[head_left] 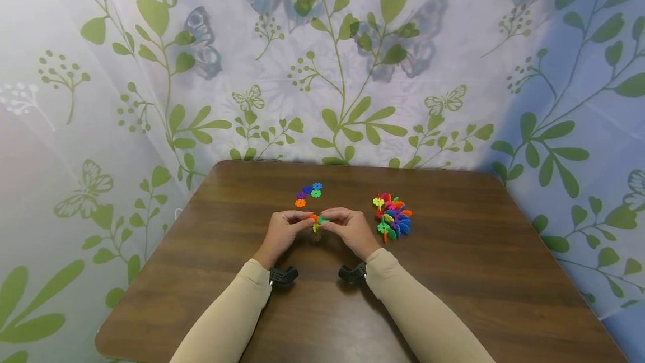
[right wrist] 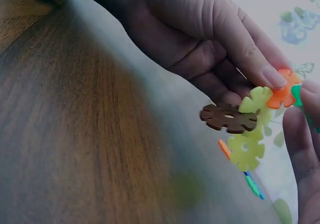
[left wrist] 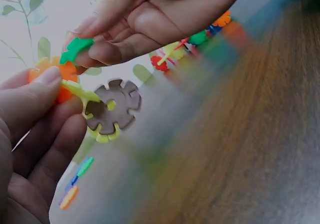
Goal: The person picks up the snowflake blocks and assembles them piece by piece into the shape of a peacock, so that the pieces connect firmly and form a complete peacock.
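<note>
Over the middle of the table, my left hand (head_left: 282, 232) pinches an orange snowflake disc (right wrist: 284, 91) between thumb and fingers. Facing it, my right hand (head_left: 354, 233) holds a green snowflake disc (left wrist: 77, 50) by thumb and fingertips, right at the orange disc's edge. Whether their slots are interlocked I cannot tell. From the orange disc hangs a small joined cluster: a yellow disc (right wrist: 256, 99), a brown disc (right wrist: 220, 118) and another yellow disc (right wrist: 246, 153) lower down. Fingers partly hide the orange and green discs.
Beyond the hands lies a short row of flat discs (head_left: 308, 190) in orange, purple, blue and green. To the right of the right hand sits a pile of colourful joined discs (head_left: 393, 217). A patterned cloth (head_left: 302, 71) hangs behind the brown wooden table (head_left: 453, 273).
</note>
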`<action>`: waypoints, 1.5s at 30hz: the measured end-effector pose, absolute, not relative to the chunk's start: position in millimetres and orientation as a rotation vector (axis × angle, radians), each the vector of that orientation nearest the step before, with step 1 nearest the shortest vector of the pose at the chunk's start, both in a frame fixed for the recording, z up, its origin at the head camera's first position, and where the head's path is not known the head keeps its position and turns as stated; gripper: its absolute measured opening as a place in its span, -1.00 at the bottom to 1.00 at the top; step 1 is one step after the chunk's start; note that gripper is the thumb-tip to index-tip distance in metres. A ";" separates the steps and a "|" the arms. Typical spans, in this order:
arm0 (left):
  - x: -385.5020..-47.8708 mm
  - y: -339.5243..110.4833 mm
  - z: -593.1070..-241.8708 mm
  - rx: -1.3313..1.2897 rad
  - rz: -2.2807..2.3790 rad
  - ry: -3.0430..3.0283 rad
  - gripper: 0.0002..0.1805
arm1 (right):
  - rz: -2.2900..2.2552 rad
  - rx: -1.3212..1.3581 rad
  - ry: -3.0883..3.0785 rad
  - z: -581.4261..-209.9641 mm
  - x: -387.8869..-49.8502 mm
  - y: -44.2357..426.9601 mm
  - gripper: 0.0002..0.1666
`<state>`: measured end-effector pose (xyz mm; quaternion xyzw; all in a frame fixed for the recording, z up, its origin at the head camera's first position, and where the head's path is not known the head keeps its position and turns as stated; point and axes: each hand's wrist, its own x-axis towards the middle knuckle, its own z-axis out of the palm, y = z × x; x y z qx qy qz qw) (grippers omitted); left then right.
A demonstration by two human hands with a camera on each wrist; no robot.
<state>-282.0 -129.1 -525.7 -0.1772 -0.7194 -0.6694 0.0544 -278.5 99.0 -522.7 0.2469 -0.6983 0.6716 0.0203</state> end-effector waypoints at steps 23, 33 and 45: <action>-281.7 -125.1 -520.9 -0.446 -1.862 -2.203 -0.82 | 1.786 0.710 -2.255 -507.5 -274.5 134.9 -0.59; -283.4 -126.0 -524.4 -0.433 -1.846 -2.208 -0.77 | 1.562 0.257 -2.254 -510.3 -285.5 250.2 -0.74; -288.5 -114.6 -522.3 -0.488 -1.820 -2.285 -0.83 | 1.198 0.245 -2.771 -521.7 -303.9 308.1 -0.73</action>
